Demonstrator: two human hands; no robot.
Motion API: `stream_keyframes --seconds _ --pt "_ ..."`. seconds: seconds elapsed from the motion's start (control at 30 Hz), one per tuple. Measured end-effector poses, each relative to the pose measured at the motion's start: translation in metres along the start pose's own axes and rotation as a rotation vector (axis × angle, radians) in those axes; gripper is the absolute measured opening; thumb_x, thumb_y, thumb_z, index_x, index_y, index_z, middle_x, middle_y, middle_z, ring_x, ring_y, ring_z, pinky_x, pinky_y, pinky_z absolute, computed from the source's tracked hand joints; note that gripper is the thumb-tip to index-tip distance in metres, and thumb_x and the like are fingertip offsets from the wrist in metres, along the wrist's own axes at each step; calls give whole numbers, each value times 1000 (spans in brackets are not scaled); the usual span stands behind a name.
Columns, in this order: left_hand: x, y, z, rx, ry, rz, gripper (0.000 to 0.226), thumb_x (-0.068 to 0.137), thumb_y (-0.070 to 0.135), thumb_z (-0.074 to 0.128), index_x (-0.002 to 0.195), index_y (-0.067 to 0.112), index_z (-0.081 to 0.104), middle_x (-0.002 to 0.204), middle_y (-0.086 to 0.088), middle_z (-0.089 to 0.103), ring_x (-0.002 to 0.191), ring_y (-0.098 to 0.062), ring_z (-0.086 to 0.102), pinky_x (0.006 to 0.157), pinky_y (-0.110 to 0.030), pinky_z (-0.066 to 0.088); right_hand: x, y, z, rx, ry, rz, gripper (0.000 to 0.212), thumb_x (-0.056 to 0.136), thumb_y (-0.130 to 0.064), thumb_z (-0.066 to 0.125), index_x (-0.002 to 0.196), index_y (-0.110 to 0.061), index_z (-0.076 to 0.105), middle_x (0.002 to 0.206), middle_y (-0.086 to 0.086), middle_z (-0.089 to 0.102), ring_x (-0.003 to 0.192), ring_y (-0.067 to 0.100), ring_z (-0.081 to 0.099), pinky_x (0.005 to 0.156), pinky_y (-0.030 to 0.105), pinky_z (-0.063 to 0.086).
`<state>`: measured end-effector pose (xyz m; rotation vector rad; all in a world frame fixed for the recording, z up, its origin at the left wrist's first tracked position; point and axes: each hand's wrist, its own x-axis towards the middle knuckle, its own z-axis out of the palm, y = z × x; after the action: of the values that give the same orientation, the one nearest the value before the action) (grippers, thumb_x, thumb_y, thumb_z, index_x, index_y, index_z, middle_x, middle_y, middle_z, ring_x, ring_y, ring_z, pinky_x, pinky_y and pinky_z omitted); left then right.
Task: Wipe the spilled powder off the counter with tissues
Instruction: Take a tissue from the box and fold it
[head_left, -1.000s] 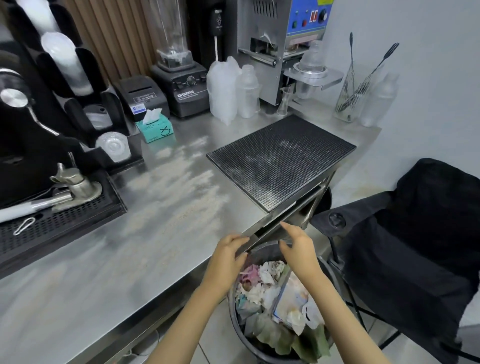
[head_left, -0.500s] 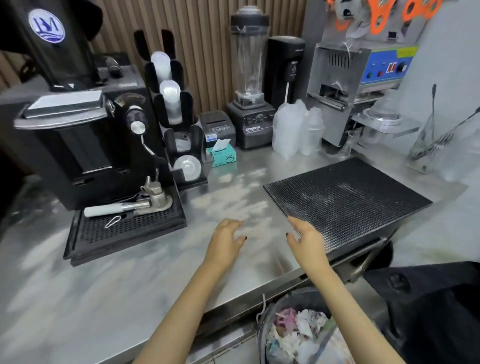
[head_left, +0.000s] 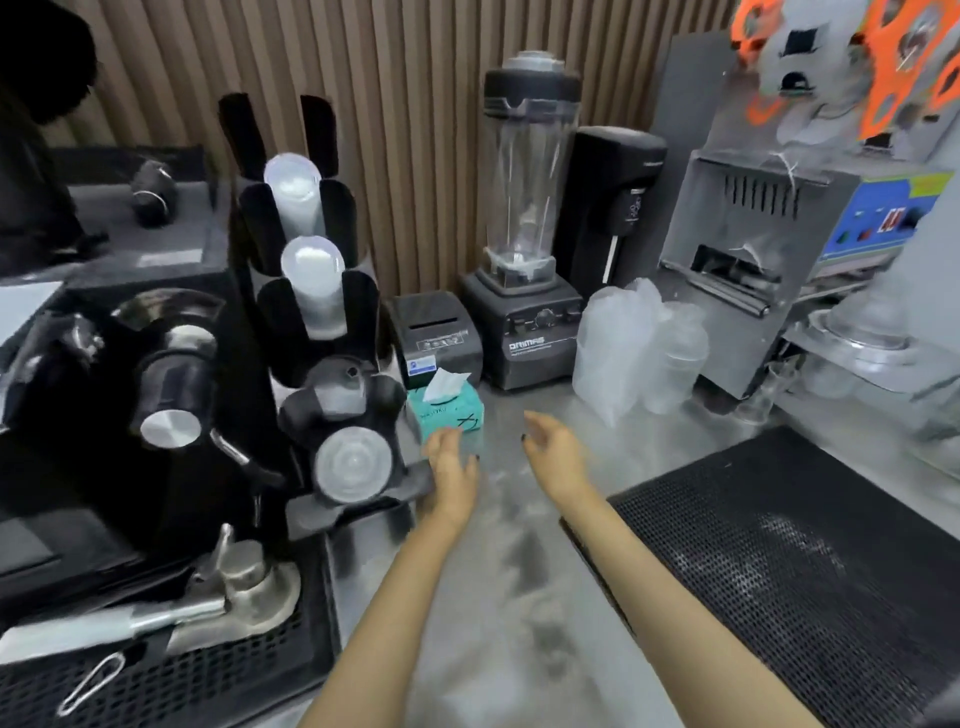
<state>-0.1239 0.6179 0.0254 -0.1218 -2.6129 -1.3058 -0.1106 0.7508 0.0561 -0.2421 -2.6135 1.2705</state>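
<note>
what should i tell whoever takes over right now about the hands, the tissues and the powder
Left hand: open and empty, fingertips at the front of the teal tissue box.
Right hand: open and empty, raised over the counter just right of the box.
Tissue box: at the back of the counter, in front of the receipt printer, one tissue sticking up from the top.
Powder: pale smears on the steel between the arms, and dusting on the black mesh mat.
Done: no tissue pulled for this pass.
Left: pull a tissue, wipe the counter and probably the mat.
</note>
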Motion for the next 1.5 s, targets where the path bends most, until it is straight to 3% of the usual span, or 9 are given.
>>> stream_keyframes --seconds 0.1,0.27,0.4,0.5,0.63,0.9,1.03,1.23,1.5 --pt "34 -20 20 44 55 -39 46 83 -4 57 128 -8 46 139 -27 39 131 -40 34 112 -41 23 53 -9 25 -1 -13 -3 40 89 -3 53 128 -4 54 127 11 60 116 21 57 94 16 37" --pt "70 -46 41 198 20 -58 55 95 14 45 145 8 24 156 -10 8 143 -26 8 115 -33 13 124 -17 73 -45 -95 8 47 85 -13 64 130 -4 52 129 13 58 119 24 54 101 26 38" --pt "81 -63 52 225 -49 -94 56 98 20 37 148 11 13 157 -3 -1 144 -23 -2 117 -35 13 154 -13 98 -198 -135 -5 60 82 -22 67 136 -8 44 136 12 49 124 27 45 105 36 38" --pt "84 -68 55 200 -24 -123 55 98 21 37 147 9 15 157 1 2 144 -20 -2 116 -36 19 167 -10 103 -268 -109 -28 49 84 -23 65 130 -10 52 131 11 51 122 29 44 102 39 40" --pt "84 -68 55 171 -6 -137 51 98 20 38 145 8 21 157 0 9 144 -21 1 114 -32 17 174 -13 100 -261 -98 -86 19 86 -22 61 98 -10 71 106 11 65 103 29 57 85 35 48" --pt "86 -71 58 186 -28 -145 51 99 21 37 144 5 21 156 -3 12 144 -23 1 115 -34 14 174 -22 80 -153 -41 -135 16 85 -11 57 88 -3 71 94 11 69 86 22 62 73 23 42" --pt "87 -72 59 227 -45 -155 51 99 22 36 145 5 20 156 -3 12 144 -23 1 116 -35 17 171 -28 71 -110 -10 -164 15 86 -9 57 86 -1 70 91 9 69 75 12 53 63 12 32" --pt "88 -74 59 280 -62 -138 52 98 22 38 145 5 21 156 -3 11 144 -25 2 116 -35 20 171 -43 60 71 104 -209 13 85 -7 58 84 1 69 88 14 68 75 14 54 64 16 35" --pt "88 -75 59 296 -69 -137 52 98 22 38 144 5 22 155 -3 14 143 -26 4 114 -39 25 170 -67 25 246 235 -166 12 83 -7 57 76 -2 66 70 0 60 70 11 53 66 21 42"
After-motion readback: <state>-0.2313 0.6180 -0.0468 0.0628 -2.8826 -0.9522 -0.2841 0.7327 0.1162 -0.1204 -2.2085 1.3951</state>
